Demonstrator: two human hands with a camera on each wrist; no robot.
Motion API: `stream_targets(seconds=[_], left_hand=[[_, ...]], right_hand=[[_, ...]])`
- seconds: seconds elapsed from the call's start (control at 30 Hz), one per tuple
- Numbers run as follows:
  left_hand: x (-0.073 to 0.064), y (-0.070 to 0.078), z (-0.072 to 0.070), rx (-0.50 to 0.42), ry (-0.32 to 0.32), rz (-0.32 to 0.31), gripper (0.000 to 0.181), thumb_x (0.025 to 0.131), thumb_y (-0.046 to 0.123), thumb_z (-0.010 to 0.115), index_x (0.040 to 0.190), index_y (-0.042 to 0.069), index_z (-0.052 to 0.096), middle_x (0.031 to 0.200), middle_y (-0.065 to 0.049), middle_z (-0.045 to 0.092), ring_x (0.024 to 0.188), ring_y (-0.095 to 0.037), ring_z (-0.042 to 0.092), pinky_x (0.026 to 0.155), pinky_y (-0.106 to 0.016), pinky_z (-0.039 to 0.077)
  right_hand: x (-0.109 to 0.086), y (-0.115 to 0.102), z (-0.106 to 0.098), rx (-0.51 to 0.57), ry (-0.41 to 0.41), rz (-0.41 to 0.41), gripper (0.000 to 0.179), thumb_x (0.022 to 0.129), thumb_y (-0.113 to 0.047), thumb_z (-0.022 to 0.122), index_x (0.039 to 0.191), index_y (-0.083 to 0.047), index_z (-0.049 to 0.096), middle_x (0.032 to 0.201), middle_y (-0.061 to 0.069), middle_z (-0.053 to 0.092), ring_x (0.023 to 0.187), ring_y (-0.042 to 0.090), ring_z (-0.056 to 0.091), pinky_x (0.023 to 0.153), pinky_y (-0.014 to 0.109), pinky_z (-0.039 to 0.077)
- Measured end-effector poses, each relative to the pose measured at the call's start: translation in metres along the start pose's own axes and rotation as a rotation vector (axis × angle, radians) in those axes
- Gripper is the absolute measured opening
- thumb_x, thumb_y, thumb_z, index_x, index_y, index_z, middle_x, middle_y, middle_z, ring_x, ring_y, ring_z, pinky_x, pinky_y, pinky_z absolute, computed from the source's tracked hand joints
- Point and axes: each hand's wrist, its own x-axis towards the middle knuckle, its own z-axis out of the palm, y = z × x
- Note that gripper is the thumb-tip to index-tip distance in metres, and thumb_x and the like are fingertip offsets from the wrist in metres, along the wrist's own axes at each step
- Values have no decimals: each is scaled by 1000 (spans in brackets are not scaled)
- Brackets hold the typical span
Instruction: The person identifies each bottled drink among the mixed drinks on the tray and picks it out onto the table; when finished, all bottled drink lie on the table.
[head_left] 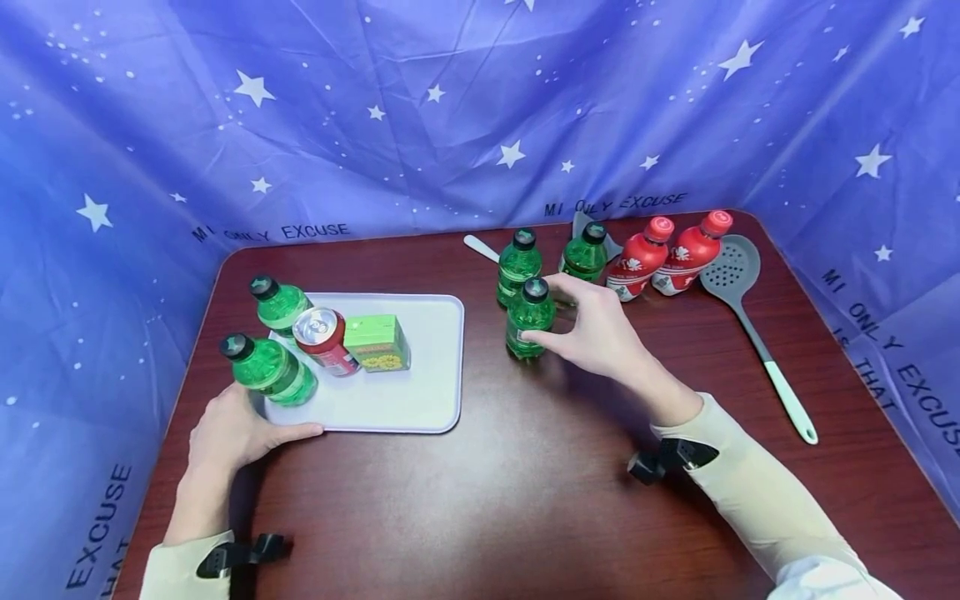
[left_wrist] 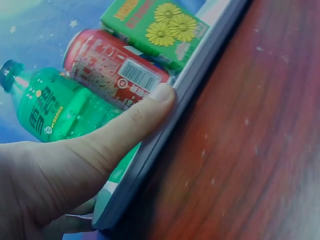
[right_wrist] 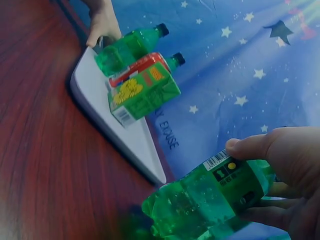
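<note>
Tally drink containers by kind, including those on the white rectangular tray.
Green translucent plastic bottles: 5
Red-and-white bottles: 2
Red metal can: 1
Green box-shaped carton: 1
Total: 9

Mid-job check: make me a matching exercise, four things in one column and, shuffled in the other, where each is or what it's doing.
Column one
1. Left hand
2. Right hand
3. Green box
4. Gray slotted skimmer

Column two
A. Lying on the right side of the table
B. Gripping a green bottle
C. Holding the near left corner of the white tray
D. On the tray, beside the red can

Right pairs: 1-C, 2-B, 3-D, 4-A
</note>
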Motion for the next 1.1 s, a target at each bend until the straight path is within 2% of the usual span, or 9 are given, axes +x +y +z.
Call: stream_targets(seconds=[0.13,0.23,0.4,0.6,0.83,1.1], left_hand=[[-2,-6,-6,10,34,42,121,55,76,95,141,1,54,127,-33,67,111,-56,65,76,-69,54],[-3,-7,-10,14,50,64,119,56,73,96,138,-2,55,127,-34,65,111,-56,64,78,-70,54],[-3,-6,-12,47,17,60,126,53,80,93,140,-1,53,130,-35,63,112,-58,63,76,-70,54],[-3,-4,-10,52,17,48,125,52,80,93,138,-3,55,127,-37,65,110,-58,64,77,-70,55],[-2,-1,-10,51,3,33,125,52,78,94,139,-3,54,129,-37,64,112,-58,64,80,-71,54],[-3,1,-10,46,14,40,123,53,74,96,139,-4,54,129,-37,65,112,-58,64,80,-71,55]], right_hand=[[-2,8,1,-20,18,0,59,75,-31,99,124,-13,72,117,3,79,97,19,79,85,44,63],[-3,15,2,6,28,17,58,74,-28,100,123,-12,72,114,4,79,94,21,79,83,45,64],[-5,21,4,67,38,48,57,74,-23,100,121,-11,71,112,6,78,92,24,81,81,43,66],[-4,21,5,38,52,18,58,73,-26,100,121,-11,71,113,5,77,94,21,78,81,45,66],[-5,21,6,0,61,3,62,73,-28,100,124,-8,70,115,6,76,98,23,75,84,47,65],[-6,17,10,23,54,-31,65,70,-28,102,125,-10,70,118,4,77,107,21,76,90,44,64]])
